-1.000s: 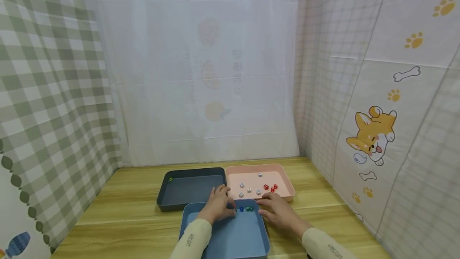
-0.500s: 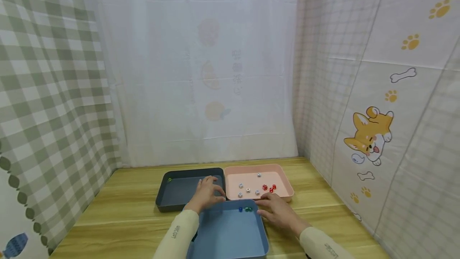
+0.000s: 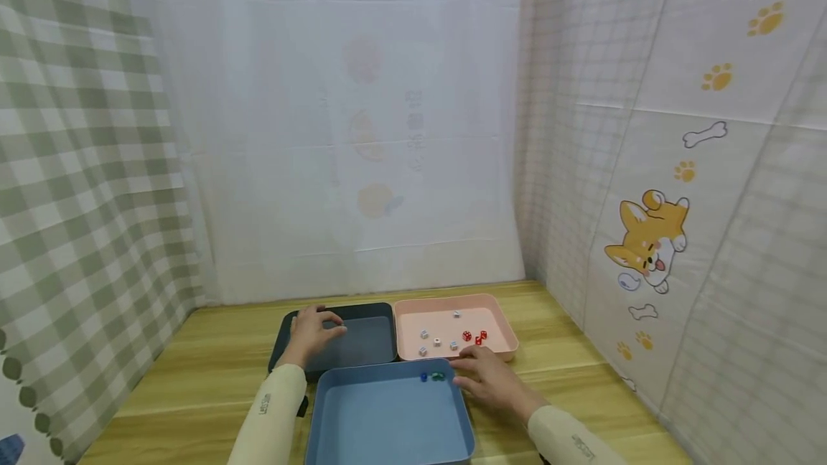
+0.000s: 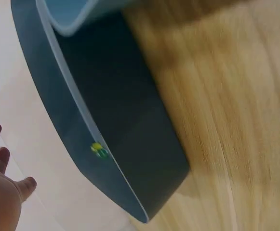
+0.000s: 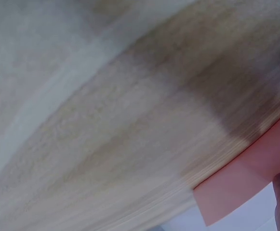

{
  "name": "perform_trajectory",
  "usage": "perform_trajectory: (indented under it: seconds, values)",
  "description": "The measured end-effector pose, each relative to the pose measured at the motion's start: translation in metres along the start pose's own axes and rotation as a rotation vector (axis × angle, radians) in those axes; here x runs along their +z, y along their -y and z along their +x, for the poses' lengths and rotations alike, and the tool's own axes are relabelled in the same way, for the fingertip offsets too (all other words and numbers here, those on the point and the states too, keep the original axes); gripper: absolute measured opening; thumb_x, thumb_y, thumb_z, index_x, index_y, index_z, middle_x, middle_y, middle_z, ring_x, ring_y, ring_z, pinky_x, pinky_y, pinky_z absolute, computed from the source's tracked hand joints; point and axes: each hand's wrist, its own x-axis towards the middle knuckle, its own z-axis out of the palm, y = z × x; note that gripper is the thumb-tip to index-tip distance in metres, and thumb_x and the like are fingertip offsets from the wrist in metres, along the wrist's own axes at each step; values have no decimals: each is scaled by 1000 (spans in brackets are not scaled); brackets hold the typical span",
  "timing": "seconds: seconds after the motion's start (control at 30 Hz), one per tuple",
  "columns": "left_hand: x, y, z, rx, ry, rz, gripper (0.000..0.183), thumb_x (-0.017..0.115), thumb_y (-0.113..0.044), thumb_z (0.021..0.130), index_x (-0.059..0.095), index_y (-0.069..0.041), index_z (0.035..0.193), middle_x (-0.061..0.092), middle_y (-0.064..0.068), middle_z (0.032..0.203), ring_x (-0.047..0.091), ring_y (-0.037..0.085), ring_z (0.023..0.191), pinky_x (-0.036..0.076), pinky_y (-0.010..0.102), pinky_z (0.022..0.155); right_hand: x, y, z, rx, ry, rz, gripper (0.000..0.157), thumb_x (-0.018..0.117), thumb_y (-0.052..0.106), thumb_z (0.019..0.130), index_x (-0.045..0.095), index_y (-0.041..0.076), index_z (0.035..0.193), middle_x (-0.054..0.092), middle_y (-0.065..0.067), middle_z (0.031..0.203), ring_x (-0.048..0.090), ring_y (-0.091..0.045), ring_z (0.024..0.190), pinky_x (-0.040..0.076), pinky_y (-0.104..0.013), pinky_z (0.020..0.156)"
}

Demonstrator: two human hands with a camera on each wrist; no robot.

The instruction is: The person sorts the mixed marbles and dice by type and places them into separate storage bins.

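My left hand (image 3: 312,336) hovers over the left part of the dark tray (image 3: 365,343), palm down with thumb and fingers apart. Nothing shows between its fingers. In the left wrist view, small glossy yellow and green marble-like pieces (image 4: 99,150) lie inside the tray; in the head view the hand hides them. Relaxed fingers of my right hand (image 3: 489,379) lie right at the far right corner of the blue tray (image 3: 388,422). Inside that corner sit a small blue piece (image 3: 423,377) and dark green pieces (image 3: 438,376).
Behind the blue tray stands a pink tray (image 3: 413,311) with several white dice (image 3: 437,342) and red dice (image 3: 466,336). It sits beside the dark tray on the wood-grain table (image 3: 174,372). Fabric curtains (image 3: 362,250) enclose the back and sides.
My left hand has left the blue tray's far edge and moved left over the dark tray, its fingers parting. One small piece beside the blue one is gone. The right hand stays put.
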Motion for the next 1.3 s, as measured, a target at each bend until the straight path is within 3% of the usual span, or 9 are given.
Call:
perform_trajectory:
  seconds: [0.27, 0.4, 0.57, 0.83, 1.03, 1.3]
  values:
    - [-11, 20, -7, -120, -11, 65, 22, 71, -27, 93, 75, -9, 106, 43, 31, 142, 31, 56, 132, 17, 74, 105, 5, 4, 4, -15, 1, 17, 43, 60, 39, 99, 69, 9, 127, 56, -14, 126, 52, -31, 116, 43, -52, 99]
    - [-9, 24, -11, -132, -4, 89, 23, 71, -25, 92, 75, -9, 107, 45, 32, 140, 32, 56, 131, 18, 75, 104, 7, 6, 5, -16, 7, 12, 42, 60, 38, 99, 69, 9, 128, 55, -14, 127, 51, -31, 116, 42, -52, 100]
    - [-6, 24, -9, -111, -35, 88, 34, 70, -24, 93, 69, -6, 122, 46, 31, 139, 35, 55, 130, 20, 73, 105, 7, 6, 5, 1, 13, 16, 43, 60, 39, 99, 68, 10, 128, 55, -15, 128, 51, -31, 117, 42, -53, 100]
    - [-1, 14, -2, -88, -70, 72, 35, 71, -22, 93, 69, -5, 123, 50, 30, 137, 37, 53, 130, 21, 71, 106, 6, 3, 2, 47, 34, 21, 43, 60, 41, 98, 68, 12, 129, 54, -12, 130, 49, -30, 120, 41, -53, 102]
    - [6, -4, 2, -90, -83, 46, 33, 72, -22, 92, 70, -6, 120, 51, 29, 136, 39, 51, 129, 21, 71, 107, 4, 2, 1, 49, 31, 8, 43, 60, 41, 98, 68, 12, 129, 54, -12, 129, 50, -30, 119, 42, -53, 101]
    - [31, -32, 3, -76, -80, -8, 30, 75, -25, 90, 73, -8, 114, 52, 26, 137, 40, 48, 130, 24, 67, 108, 2, 0, 0, 23, 10, -16, 41, 61, 38, 98, 68, 10, 127, 55, -13, 127, 51, -31, 117, 43, -53, 100]
